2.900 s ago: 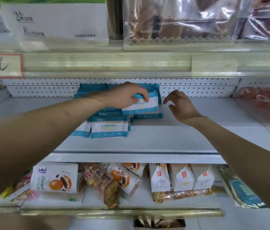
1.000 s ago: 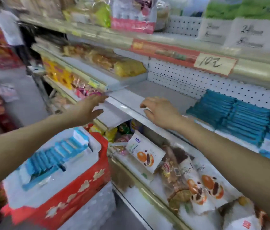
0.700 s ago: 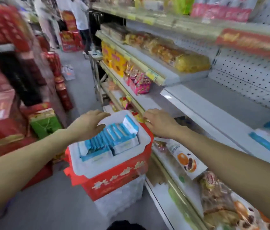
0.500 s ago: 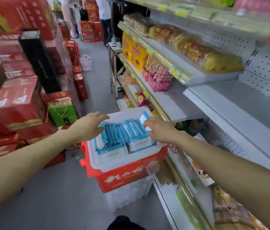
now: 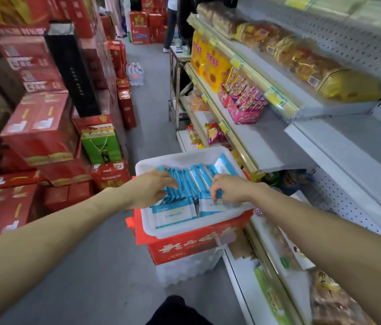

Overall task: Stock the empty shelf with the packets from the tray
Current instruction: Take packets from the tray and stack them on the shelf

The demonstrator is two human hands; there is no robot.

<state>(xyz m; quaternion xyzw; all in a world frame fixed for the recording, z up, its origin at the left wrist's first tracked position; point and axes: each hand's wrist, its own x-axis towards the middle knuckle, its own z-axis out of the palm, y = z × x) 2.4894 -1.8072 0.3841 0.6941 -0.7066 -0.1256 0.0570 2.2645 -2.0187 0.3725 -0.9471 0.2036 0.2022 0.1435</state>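
Observation:
A white tray (image 5: 186,158) sits on a red printed box (image 5: 199,246) in the aisle, beside the shelving. It holds several blue-and-white packets (image 5: 175,214): a row standing on edge and two lying flat at the near end. My left hand (image 5: 151,190) reaches into the left part of the row, fingers and thumb closing round upright packets. My right hand (image 5: 228,190) curls down over packets on the right side and pinches them. The bare grey shelf (image 5: 363,156) runs along the right.
Snack bags fill the lower shelf (image 5: 285,261) by my right arm. Yellow and pink packs (image 5: 243,99) stand on shelves further on. Stacked red cartons (image 5: 42,127) line the aisle's left side. A person (image 5: 173,24) stands far down the aisle. A clear crate (image 5: 184,270) supports the red box.
I turned from the shelf to the tray on my left. Both hands left the shelf, came down over the tray, and now their fingers are among the packets.

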